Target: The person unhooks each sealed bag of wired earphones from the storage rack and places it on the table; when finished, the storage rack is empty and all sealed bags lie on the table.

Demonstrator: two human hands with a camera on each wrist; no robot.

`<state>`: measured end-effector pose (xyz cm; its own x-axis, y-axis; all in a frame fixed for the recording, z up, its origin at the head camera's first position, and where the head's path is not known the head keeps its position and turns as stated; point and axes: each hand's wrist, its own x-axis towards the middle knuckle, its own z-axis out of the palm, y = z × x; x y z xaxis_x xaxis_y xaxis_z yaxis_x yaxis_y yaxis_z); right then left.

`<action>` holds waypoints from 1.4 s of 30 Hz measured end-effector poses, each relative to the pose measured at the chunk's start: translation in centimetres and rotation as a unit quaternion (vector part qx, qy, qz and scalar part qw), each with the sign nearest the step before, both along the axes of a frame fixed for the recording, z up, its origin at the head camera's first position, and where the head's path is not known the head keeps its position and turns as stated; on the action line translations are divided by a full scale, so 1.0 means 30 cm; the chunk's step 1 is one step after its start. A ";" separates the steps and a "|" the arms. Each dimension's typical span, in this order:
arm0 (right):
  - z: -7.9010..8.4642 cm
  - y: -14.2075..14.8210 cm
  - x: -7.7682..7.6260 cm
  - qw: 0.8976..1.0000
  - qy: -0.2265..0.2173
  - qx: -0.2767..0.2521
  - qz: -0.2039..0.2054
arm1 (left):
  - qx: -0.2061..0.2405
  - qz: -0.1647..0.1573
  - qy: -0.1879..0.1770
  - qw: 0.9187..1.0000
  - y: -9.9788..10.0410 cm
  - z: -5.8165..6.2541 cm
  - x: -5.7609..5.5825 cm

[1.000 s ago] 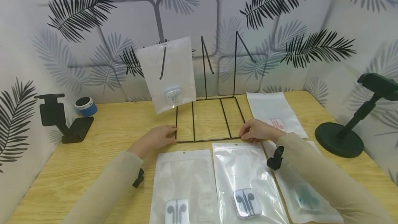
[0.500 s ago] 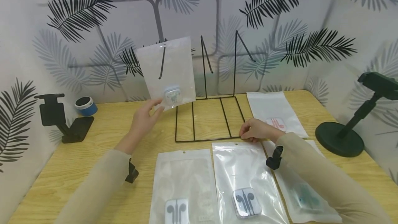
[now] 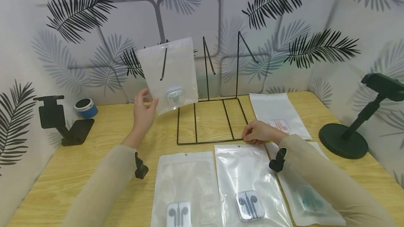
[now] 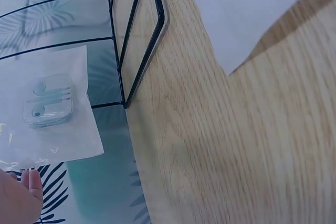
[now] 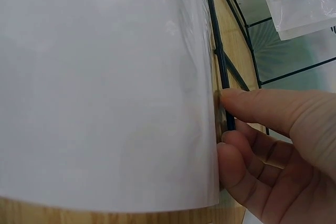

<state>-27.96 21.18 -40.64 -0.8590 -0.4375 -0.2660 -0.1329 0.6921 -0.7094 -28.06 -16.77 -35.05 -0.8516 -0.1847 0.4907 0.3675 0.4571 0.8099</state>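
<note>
A black wire display rack (image 3: 195, 123) stands on the table with several upright hooks at its back. From its left hook hangs a white plastic zip bag (image 3: 180, 66), slightly tilted, with an earphone case (image 3: 175, 97) inside. My left hand (image 3: 143, 113) is raised beside the bag's lower left edge, fingers loosely bent; whether they touch the bag I cannot tell. At the rack's front right corner my right hand (image 3: 259, 131) pinches the wire between thumb and fingers, as the right wrist view also shows.
In front of the rack lie a bag (image 3: 189, 174) and a shinier bag (image 3: 243, 171), both with earphone cases, beside a bag with a green case (image 3: 310, 199). Another bag (image 3: 274, 106) lies right of the rack. Phone stands (image 3: 52, 116) (image 3: 344, 143) and a blue speaker (image 3: 86, 108) flank them.
My left hand has left the rack's front left corner, gone up to the hanging bag's bottom, then shifted to its left edge. My right hand has stayed on the rack.
</note>
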 end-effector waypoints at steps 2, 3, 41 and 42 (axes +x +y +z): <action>-0.001 0.001 0.000 1.000 0.000 0.001 0.002 | 0.002 -0.001 0.000 1.000 0.002 -0.002 -0.003; -0.001 0.002 0.000 1.000 0.001 0.000 0.004 | 0.005 -0.001 0.001 1.000 0.003 -0.003 -0.005; 0.000 0.001 0.004 1.000 -0.011 -0.011 -0.002 | 0.123 -0.023 -0.040 0.991 0.037 0.021 -0.048; 0.000 0.001 0.005 1.000 -0.012 -0.012 -0.002 | 0.126 -0.023 -0.040 0.991 0.038 0.022 -0.046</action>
